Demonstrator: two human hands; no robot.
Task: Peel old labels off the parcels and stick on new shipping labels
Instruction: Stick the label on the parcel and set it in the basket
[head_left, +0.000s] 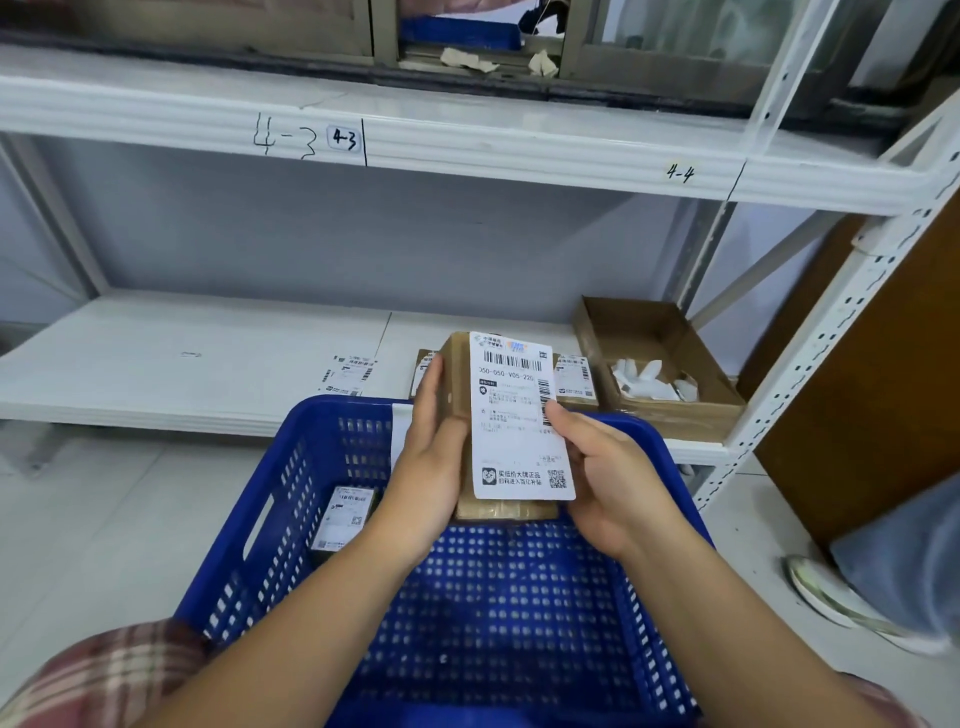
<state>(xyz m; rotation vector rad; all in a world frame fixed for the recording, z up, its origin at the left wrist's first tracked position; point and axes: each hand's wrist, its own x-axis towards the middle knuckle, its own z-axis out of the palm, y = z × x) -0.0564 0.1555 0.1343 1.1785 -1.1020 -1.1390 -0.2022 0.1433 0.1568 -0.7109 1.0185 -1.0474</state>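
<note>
Head view: parcel (460, 374) at frame centre, above basket (322, 467). Left hand (431, 457) clamped on its left side. Right hand (608, 478) grips right side, thumb at label (514, 426) edge. Judged: peel starting. Next: lift edge, pull slowly, avoid tearing.

A small brown cardboard parcel (460, 384), its top face covered by a white printed shipping label (514, 415), is held above a blue plastic basket (291, 467). Another labelled parcel (343, 519) is laid inside, against the left wall.
</note>
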